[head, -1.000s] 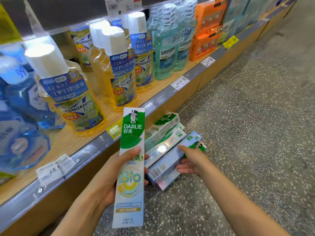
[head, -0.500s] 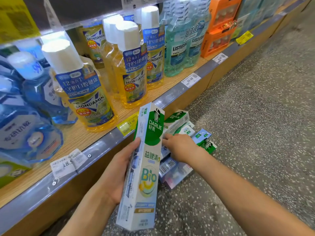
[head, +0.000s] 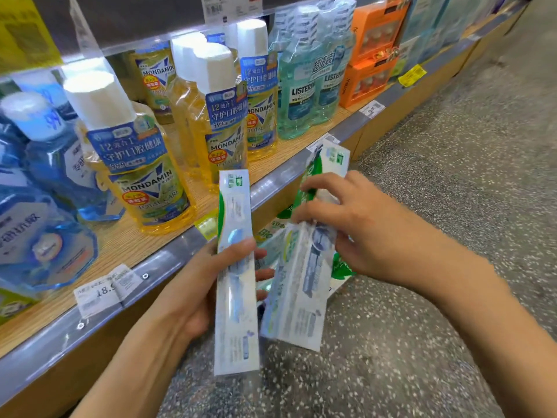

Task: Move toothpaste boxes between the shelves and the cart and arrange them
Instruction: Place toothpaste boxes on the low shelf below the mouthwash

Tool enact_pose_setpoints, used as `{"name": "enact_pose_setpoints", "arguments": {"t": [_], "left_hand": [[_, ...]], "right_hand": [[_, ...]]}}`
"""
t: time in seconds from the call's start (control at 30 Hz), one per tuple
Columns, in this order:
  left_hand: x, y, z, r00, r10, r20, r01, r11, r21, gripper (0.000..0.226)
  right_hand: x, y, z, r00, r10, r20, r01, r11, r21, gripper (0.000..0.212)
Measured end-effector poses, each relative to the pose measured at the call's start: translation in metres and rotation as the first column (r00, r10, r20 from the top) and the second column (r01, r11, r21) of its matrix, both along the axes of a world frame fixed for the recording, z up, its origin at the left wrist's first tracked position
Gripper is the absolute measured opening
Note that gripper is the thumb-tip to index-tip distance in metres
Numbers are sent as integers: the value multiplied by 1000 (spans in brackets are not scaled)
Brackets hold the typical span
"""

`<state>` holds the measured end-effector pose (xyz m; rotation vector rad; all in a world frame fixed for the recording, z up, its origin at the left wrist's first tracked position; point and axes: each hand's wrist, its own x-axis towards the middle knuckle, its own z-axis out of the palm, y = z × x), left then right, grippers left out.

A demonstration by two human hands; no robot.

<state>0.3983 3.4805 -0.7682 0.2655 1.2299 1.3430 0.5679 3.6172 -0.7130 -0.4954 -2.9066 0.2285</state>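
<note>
Down low in front of a wooden shelf (head: 126, 251) with a metal price rail, two hands are busy with toothpaste boxes. Count so far: one box in each hand, plus a few more lying on the speckled floor (head: 452, 206) under the right hand. Can't give an exact number for that floor pile (head: 272, 236), it's mostly covered and blurry.

The left hand (head: 196, 285) grips the first toothpaste box (head: 236, 273) around its middle, thumb across the near face, fingertips poking out on the far side. That box stands nearly upright, narrow side toward the camera, white and pale blue with a green swoosh near the top.

The right hand (head: 355, 224) has its fingers curled over the second toothpaste box (head: 301, 285), pinching it in its upper half. This one is tilted, top leaning toward the shelf, bottom end hanging just beside the first box. Same look: long, white, green at the top, small print down the side. It's motion-blurred so the text is unreadable.

On the shelf I count about five yellow Mondamin mouthwash bottles (head: 144, 176) with white caps, two teal Listerine bottles (head: 304, 86) wrapped as a pair, some blue bottles (head: 45, 206) at the left edge, and two stacked orange boxes (head: 373, 49) further along. A white price tag (head: 105, 291) reading 18-something hangs on the rail.
</note>
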Motion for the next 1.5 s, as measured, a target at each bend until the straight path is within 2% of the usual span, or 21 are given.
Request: {"name": "enact_pose_setpoints", "arguments": {"t": [0.13,0.3,0.4,0.57,0.63,0.7,0.73,0.77,0.8,0.83,0.87,0.9,0.97,1.0,1.03,1.2,1.37,1.4,1.5], "left_hand": [[16,6,3,994,-95,52,86,985,150,77],[23,4,12,983,-139,120,111,969,220,75],[19,1,20,981,-148,121,111,955,274,72],[23,1,25,980,-163,114,127,953,276,64],[23,0,23,981,-144,132,114,970,213,61],[19,-3,23,987,-111,113,92,983,162,70],[15,-4,24,992,-94,80,82,987,142,74],[12,-6,26,995,-81,52,74,989,126,75],[8,-8,28,996,-74,43,68,990,121,76],[6,-11,29,997,-71,40,66,991,115,79],[3,-13,29,997,-75,34,70,991,113,83],[2,-16,29,996,-84,23,81,991,109,90],[2,-22,26,995,-102,12,100,990,104,105],[2,-24,24,994,-105,9,104,990,95,108],[3,-25,23,994,-106,12,105,991,81,109],[4,-21,20,998,-60,35,60,998,1,100],[3,-22,18,999,-39,29,40,999,-31,101],[2,-22,18,999,-38,33,39,999,-31,97],[1,-24,19,997,-40,63,42,999,-28,90]], "right_hand": [[2,-23,2,994,105,-17,-103,991,83,53],[4,-38,-10,994,64,-88,-56,994,91,37],[2,-49,-22,993,12,-117,-2,996,87,60],[-2,-61,-19,961,-92,-261,64,991,-115,89],[-3,-62,-13,930,-115,-350,22,966,-257,74],[-1,-46,-19,885,-223,-410,21,897,-441,60],[1,-33,-28,878,-320,-355,105,854,-509,56],[5,-17,-38,879,-416,-233,244,812,-530,49],[7,-4,-50,867,-498,-34,414,757,-506,39],[8,5,-64,806,-557,201,575,654,-492,28],[7,9,-80,712,-561,422,700,519,-491,26],[4,9,-95,637,-515,574,766,334,-550,34],[-4,2,-119,600,-424,678,707,-117,-698,59],[-8,-1,-127,607,-413,678,634,-263,-728,67],[-12,-3,-136,616,-411,672,591,-323,-740,71],[-27,-2,-169,585,-496,642,568,-315,-761,68],[-25,-13,-172,552,-578,602,479,-371,-796,61],[-22,-16,-166,549,-612,570,450,-358,-818,61],[-11,-21,-138,564,-722,401,397,-189,-898,82]]}}
